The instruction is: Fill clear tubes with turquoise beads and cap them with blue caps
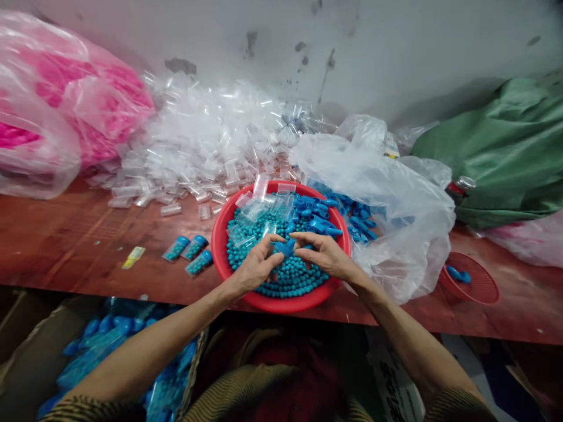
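Note:
A red basin (219,246) in front of me is full of small teal beads (285,287). Clear plastic tubes (253,211) lie on the beads at the basin's back left, and blue plastic spout-like pieces (323,225) are heaped at its right. Over the middle of the beads, my left hand (257,261) and my right hand (328,253) meet from either side. Thumb and fingers of both are closed around a blue plastic piece (285,248), whose exact shape is partly covered by the fingers.
Left of the basin lie several bead-filled tubes (193,249) with blue ends. Behind is a big pile of clear tubes (211,129). Pink pieces fill a bag (88,88). A clear bag (396,205) and a small red basket (484,287) stand right; below left is a filled carton (21,351).

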Demonstrator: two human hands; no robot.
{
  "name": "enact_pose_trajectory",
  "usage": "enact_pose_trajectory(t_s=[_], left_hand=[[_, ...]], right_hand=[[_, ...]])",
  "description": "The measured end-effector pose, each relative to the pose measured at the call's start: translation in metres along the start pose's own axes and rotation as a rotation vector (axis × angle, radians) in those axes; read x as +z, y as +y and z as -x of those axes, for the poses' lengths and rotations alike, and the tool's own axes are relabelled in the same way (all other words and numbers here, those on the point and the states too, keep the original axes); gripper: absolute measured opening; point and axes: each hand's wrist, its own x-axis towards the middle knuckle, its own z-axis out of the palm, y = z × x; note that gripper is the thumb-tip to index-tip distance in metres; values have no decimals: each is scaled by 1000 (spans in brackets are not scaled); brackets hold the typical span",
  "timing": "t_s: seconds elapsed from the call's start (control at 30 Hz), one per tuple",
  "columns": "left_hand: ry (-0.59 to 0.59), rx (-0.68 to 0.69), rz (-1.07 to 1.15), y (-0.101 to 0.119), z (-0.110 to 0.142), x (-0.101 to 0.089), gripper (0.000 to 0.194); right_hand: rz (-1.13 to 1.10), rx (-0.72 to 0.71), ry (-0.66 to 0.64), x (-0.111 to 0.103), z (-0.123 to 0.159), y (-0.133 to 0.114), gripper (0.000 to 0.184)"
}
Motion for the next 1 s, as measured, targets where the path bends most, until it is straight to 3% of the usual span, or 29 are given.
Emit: enact_pose_trajectory(t_s=[0.07, 0.13, 0.23, 0.3, 0.4, 0.47, 0.67, 0.87, 1.0], left_hand=[[-17, 2, -23, 2, 1, 1, 34], [4, 3, -39, 2, 3, 3, 35], [88, 53, -46, 0, 5, 6, 44], [139, 100, -52, -2, 5, 8, 48], [156, 149, -49, -3, 3, 10, 48], [135, 151, -32, -1, 2, 10, 47], [105, 89, 68, 6, 3, 15, 30], [261, -7, 146, 0, 4, 24, 27], [261, 3, 156, -4, 0, 27, 26]], right_hand=[[-197, 107, 67, -1, -2, 1, 41], [-228, 138, 155, 4, -2, 2, 44], [43, 42, 199, 16, -1, -2, 39], [273, -42, 113, 23, 1, -6, 43], [464, -81, -13, 32, 6, -9, 74], [532, -68, 3, 38, 9, -8, 92], [739, -73, 174, 54, 14, -5, 77], [817, -14, 114, 57, 13, -9, 60], [775, 26, 101, 57, 11, -8, 60]])
